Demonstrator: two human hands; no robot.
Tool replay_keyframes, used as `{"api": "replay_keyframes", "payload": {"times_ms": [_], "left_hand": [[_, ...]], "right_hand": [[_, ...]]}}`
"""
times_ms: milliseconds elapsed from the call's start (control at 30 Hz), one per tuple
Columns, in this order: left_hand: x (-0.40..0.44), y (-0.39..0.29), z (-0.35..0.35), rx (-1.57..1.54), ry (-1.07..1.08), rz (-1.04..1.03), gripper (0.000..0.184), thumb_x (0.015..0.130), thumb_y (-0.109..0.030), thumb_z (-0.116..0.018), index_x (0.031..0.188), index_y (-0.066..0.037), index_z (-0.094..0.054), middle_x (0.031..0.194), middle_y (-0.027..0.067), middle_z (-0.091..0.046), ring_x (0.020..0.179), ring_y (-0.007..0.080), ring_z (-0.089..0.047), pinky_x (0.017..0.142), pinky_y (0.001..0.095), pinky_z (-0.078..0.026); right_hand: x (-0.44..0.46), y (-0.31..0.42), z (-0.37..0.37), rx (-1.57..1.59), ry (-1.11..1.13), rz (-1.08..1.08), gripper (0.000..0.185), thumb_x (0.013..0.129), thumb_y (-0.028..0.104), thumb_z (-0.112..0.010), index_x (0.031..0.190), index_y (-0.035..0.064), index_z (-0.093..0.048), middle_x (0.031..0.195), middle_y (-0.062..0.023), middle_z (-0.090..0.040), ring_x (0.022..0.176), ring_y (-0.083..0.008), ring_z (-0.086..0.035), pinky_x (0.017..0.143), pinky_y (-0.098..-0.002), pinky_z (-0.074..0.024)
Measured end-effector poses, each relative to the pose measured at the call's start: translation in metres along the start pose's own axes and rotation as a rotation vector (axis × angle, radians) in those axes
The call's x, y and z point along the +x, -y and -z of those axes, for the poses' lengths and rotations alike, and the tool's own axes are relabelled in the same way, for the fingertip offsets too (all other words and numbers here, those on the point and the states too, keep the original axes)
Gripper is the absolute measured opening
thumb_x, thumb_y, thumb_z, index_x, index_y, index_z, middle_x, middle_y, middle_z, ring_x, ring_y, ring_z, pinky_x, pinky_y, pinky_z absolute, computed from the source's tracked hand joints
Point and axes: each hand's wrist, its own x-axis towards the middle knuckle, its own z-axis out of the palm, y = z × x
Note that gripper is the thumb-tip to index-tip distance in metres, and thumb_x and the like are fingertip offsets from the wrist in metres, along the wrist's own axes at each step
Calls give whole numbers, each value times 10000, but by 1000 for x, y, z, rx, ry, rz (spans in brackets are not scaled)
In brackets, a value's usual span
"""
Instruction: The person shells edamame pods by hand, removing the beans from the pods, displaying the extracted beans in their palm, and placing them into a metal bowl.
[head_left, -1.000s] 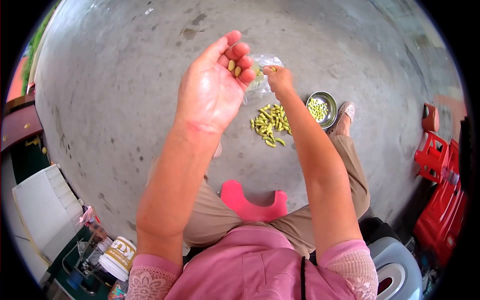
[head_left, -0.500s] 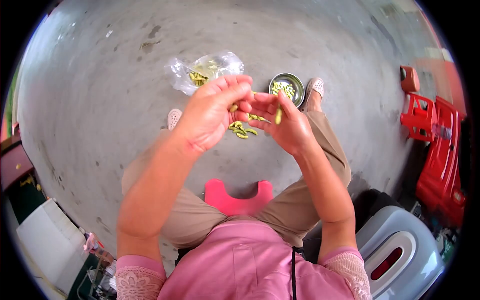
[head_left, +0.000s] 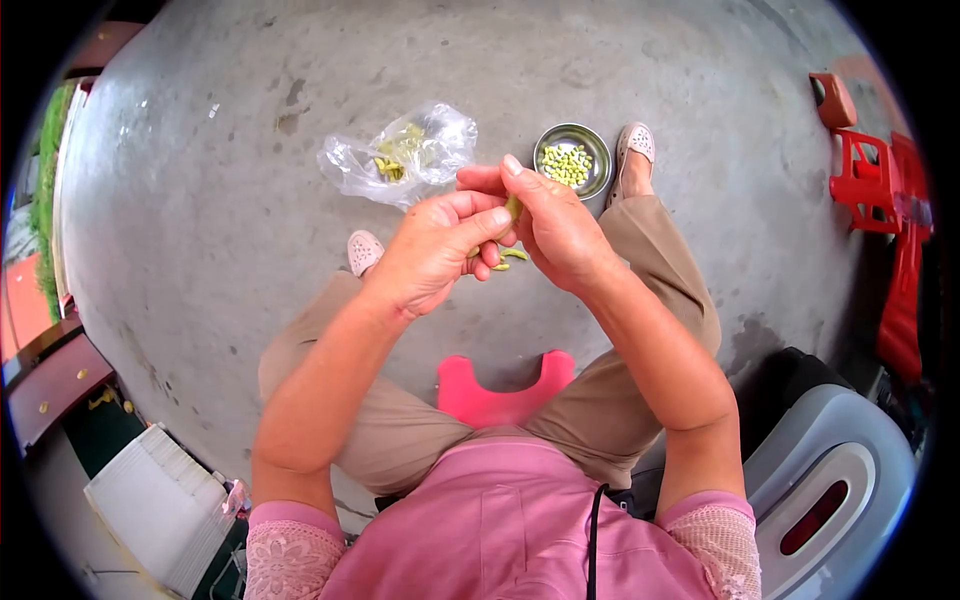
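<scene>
My left hand and my right hand meet above the floor, fingers closed around a green bean pod between them. Something small and yellow-green shows at the curled fingers of my left hand. Beneath the hands, several loose pods lie on the floor, mostly hidden. Beyond my right hand is a round steel bowl with many shelled green beans in it. A clear plastic bag with some pods inside lies beyond my left hand.
A pink stool's edge shows between my legs, and both shoes rest on the floor. Red plastic stools stand at the right. At the lower right is a grey-blue plastic object; white panels are at the lower left.
My right hand came back from beside the bag to meet my left hand. The pod between the fingers is now gripped by both. The camera view has shifted.
</scene>
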Motion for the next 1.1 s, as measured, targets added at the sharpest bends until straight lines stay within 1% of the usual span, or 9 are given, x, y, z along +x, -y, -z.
{"api": "replay_keyframes", "payload": {"times_ms": [133,200,233,300,500,933,1000,1067,1100], "left_hand": [[-4,-3,4,-63,-6,-29,153,827,-193,-511,837,-42,-533,682,7,-522,536,51,-449,448,170,-353],[-6,-7,7,-81,-22,-30,149,824,-191,-514,829,-43,-532,669,4,-517,527,51,-444,440,171,-349],[-8,-9,9,-100,-31,-26,146,821,-190,-517,820,-44,-530,657,2,-513,519,51,-439,433,172,-346],[-11,-11,13,-103,-45,-35,142,817,-189,-522,804,-47,-527,652,1,-509,517,50,-436,426,172,-342],[-16,-15,22,-32,-37,-29,135,802,-183,-537,745,-62,-517,627,0,-499,498,43,-425,403,166,-327],[-13,-8,15,-80,4,-28,112,805,-154,-545,776,-48,-520,655,26,-537,493,44,-441,406,161,-339],[-9,-1,13,-116,21,-19,113,796,-151,-559,784,-45,-519,656,24,-536,489,42,-438,405,163,-340],[-7,0,10,-153,36,-10,118,787,-147,-572,791,-42,-519,658,22,-535,485,41,-434,404,165,-340],[-7,-1,8,69,-8,-60,150,775,-179,-594,780,-44,-526,649,11,-526,487,35,-438,406,163,-344]], "right_hand": [[1,6,-4,130,-131,66,439,888,356,-324,1070,-9,-487,900,-96,-556,772,-168,-537,705,-297,-430],[0,7,3,99,-80,107,373,844,338,-456,973,0,-545,782,-38,-568,679,-81,-504,614,-216,-420],[-1,7,7,97,-74,106,373,844,338,-456,973,0,-545,782,-38,-568,679,-81,-504,614,-216,-420],[-3,6,11,-42,-33,76,245,801,254,-551,877,23,-580,744,-15,-566,627,-64,-496,573,-198,-408],[-7,12,0,-142,-57,73,145,751,163,-613,789,24,-606,664,-1,-558,537,-56,-471,490,-185,-382],[-7,4,-2,-156,-164,133,103,733,98,-540,650,38,-527,590,30,-490,502,-21,-399,426,-179,-313],[-4,-1,1,30,-94,84,95,726,83,-468,642,100,-428,538,56,-373,442,-26,-290,388,-183,-210],[-5,3,-2,-59,-129,95,95,717,89,-460,634,102,-417,538,56,-373,439,-24,-282,386,-184,-201],[-5,5,-3,-149,-161,104,94,709,96,-451,626,103,-407,538,56,-372,437,-23,-273,384,-185,-191]]}}
